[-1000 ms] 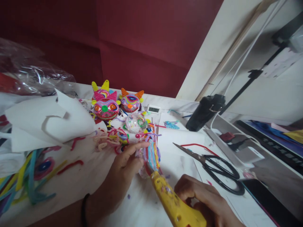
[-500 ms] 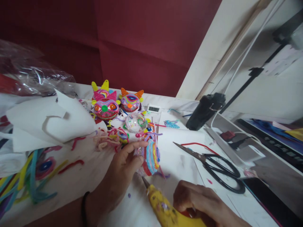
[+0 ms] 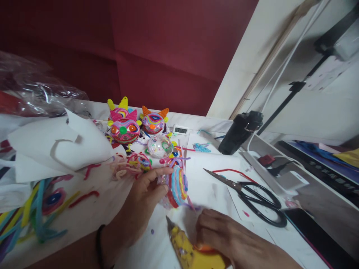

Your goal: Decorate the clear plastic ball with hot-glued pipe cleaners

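Note:
My left hand [image 3: 144, 198] is closed on a clear plastic ball [image 3: 177, 186] whose side is covered with curved stripes of fuzzy pipe cleaner in red, blue, pink and yellow. Thumb and forefinger pinch its left side. Below it, my right hand [image 3: 221, 235] grips a yellow hot glue gun [image 3: 186, 248] by the handle, with fingers near an orange trigger. The gun's dark nozzle points up and left, a little below the ball and apart from it. Behind the ball lie another clear ball [image 3: 160, 146] and a tangle of pipe cleaner pieces [image 3: 134, 164].
Finished striped balls with ears [image 3: 125, 129] stand at the back beside a small digital timer [image 3: 180, 130]. Black-handled scissors [image 3: 246, 194] and a phone [image 3: 314, 235] lie at right. A black bottle [image 3: 239, 132], crumpled white paper [image 3: 58, 145] and loose pipe cleaners [image 3: 39, 209] surround the work area.
The glue gun has moved slightly left and down, its nozzle now farther below the ball. My right hand has shifted left with it. My left hand keeps its hold on the striped ball.

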Available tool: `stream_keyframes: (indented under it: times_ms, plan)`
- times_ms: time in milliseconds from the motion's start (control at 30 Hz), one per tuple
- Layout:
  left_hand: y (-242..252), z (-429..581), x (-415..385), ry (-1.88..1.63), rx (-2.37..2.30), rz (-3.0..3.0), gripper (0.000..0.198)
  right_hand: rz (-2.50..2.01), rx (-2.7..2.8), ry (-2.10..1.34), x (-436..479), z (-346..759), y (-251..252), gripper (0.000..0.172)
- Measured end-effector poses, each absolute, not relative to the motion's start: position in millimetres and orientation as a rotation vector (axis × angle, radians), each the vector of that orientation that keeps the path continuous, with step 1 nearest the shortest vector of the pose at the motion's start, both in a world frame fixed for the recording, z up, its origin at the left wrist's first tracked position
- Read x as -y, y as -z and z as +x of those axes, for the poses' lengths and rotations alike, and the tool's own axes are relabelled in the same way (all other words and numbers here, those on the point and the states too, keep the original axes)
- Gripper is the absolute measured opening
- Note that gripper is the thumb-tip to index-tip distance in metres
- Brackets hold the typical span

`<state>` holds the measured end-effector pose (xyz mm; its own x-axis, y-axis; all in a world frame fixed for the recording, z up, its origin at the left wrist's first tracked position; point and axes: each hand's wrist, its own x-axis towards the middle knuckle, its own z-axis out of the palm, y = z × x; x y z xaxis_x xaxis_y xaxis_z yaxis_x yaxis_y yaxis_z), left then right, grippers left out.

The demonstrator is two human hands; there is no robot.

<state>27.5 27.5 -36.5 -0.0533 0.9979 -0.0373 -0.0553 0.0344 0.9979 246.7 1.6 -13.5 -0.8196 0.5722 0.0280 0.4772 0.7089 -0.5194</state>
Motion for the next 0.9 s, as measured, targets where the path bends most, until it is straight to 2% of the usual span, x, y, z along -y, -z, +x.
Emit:
stream_keyframes:
  times_ms: [200, 300, 467, 767, 900]
  plan:
    - [35.8, 27.4, -30.8, -1.212, -1.239, 1.18, 0.04, -0.834, 2.701, -0.718, -3.8, 254.2, 5.0, 0.032]
    - [36.5, 27.3, -31.1, -1.232, -1.201, 1.186, 0.039, -0.853, 2.622, -0.537, -8.2, 249.2, -1.9, 0.037]
    - [43.7, 26.0, -31.5, -1.217, -1.193, 1.256, 0.038, -0.693, 2.484, -0.19, -30.3, 224.4, -10.4, 0.032]
    - [39.0, 29.9, -29.2, -1.227, -1.094, 1.205, 0.043, -0.63, 2.56, 0.052, -60.3, 209.1, -5.7, 0.036]
    - [36.8, 31.6, -29.0, -1.263, -1.073, 1.214, 0.048, -0.625, 2.585, 0.107, -63.2, 210.1, -2.4, 0.032]
